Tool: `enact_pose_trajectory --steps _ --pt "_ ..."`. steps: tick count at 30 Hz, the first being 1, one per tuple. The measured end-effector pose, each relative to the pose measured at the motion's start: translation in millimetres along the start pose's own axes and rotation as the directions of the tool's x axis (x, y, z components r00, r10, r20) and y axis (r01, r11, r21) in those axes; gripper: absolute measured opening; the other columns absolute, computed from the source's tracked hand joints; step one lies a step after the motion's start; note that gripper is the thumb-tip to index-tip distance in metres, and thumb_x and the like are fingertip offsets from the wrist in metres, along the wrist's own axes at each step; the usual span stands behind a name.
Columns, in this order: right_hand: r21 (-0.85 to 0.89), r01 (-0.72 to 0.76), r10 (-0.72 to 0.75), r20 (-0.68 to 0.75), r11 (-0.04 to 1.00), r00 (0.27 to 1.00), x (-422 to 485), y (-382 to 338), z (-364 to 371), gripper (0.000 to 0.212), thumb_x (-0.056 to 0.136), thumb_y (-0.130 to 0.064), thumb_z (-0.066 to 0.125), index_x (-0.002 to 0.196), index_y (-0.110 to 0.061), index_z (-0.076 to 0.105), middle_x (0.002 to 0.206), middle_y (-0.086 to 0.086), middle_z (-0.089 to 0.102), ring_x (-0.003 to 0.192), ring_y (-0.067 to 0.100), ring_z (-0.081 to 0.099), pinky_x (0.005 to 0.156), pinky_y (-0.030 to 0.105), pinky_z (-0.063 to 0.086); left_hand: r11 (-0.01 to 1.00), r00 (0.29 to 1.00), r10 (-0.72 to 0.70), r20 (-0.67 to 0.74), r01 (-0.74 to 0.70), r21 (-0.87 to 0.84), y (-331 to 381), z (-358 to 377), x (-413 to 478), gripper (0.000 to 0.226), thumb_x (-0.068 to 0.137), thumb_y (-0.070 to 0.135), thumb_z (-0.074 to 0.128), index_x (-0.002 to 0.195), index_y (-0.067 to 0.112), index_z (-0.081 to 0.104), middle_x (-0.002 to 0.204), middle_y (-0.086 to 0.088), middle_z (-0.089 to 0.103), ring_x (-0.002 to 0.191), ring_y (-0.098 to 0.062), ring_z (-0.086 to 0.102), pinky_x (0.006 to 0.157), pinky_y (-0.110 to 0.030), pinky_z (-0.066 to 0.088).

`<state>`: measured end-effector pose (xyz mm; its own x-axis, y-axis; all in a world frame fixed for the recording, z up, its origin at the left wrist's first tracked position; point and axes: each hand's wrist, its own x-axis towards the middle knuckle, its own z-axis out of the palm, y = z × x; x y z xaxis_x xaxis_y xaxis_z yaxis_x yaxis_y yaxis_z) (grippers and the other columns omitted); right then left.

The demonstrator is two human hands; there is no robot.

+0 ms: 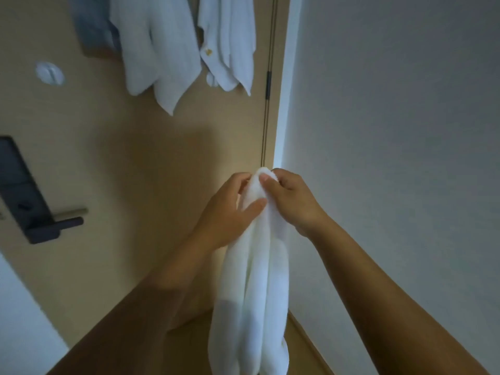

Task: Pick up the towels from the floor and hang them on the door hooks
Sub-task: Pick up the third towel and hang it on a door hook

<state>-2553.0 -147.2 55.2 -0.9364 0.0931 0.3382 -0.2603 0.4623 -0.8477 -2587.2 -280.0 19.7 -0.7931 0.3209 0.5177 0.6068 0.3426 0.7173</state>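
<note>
Left hand (230, 209) and right hand (290, 197), fingers clamped on bunched white terry towel (251, 288); hung white towels (162, 50) at 11 o'clock on beige door (108, 158).

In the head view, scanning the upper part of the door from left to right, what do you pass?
White adhesive hook → grey-blue cloth → larger white towel → second white towel → door hinge → white wall.
</note>
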Motion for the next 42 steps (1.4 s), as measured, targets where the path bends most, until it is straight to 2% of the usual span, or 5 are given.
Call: enact_pose_trajectory --steps 5,13,20,28,42 --pt "0.085 0.133 -0.139 0.066 0.987 0.988 50.6 -29.7 53.7 0.028 0.097 -0.026 0.044 0.07 -0.027 0.053 0.072 -0.011 0.054 0.066 0.003 0.053 0.057 0.011 0.042 0.997 0.992 -0.073 -0.104 0.072 -0.01 -28.9 -54.4 11.7 0.051 0.079 0.056 0.056 0.108 0.013 0.058 0.102 -0.005 0.067 0.096 -0.024 0.063 0.083 -0.038 0.051" --pt "0.192 0.315 -0.341 0.124 0.929 0.932 118.1 -77.5 118.8 0.009 0.096 -0.029 0.047 0.09 -0.024 0.051 0.086 -0.011 0.055 0.077 -0.001 0.055 0.069 0.01 0.045 0.997 0.929 -0.083 -0.36 0.075 -0.036 -38.0 -143.4 56.9 0.027 0.095 0.031 0.048 0.119 0.021 0.057 0.091 0.018 0.058 0.083 0.007 0.055 0.067 0.002 0.041" --pt "0.483 0.293 -0.449 0.246 0.825 0.859 165.4 -112.3 175.2 0.028 0.098 -0.024 0.044 0.122 -0.012 0.053 0.101 -0.007 0.061 0.088 -0.005 0.059 0.078 0.008 0.048 0.999 0.905 0.016 -0.425 -0.003 0.033 -42.0 -220.3 103.2 0.016 0.097 0.022 0.045 0.087 0.02 0.057 0.082 0.005 0.06 0.075 -0.002 0.057 0.074 -0.017 0.046" --pt "0.723 0.084 -0.52 0.406 0.685 0.751 253.9 -174.9 208.7 0.055 0.079 -0.03 0.063 0.129 -0.011 0.05 0.121 0.013 0.062 0.109 0.027 0.062 0.093 0.042 0.051 0.986 0.956 0.018 -0.293 0.032 0.163 -1.2 -319.5 160.1 0.015 0.096 0.023 0.048 0.087 0.021 0.06 0.079 0.006 0.063 0.062 0.003 0.06 0.06 -0.013 0.05" --pt "0.454 0.561 -0.692 0.198 0.692 0.694 387.3 -253.1 222.9 0.019 0.092 -0.028 0.054 0.096 -0.011 0.062 0.087 0.003 0.065 0.077 0.016 0.062 0.066 0.024 0.05 0.932 0.809 0.159 -0.567 0.067 0.357 -21.8 -411.5 249.0 0.018 0.091 0.023 0.059 0.073 0.021 0.057 0.072 0.005 0.058 0.053 0.0 0.053 0.052 -0.015 0.044"
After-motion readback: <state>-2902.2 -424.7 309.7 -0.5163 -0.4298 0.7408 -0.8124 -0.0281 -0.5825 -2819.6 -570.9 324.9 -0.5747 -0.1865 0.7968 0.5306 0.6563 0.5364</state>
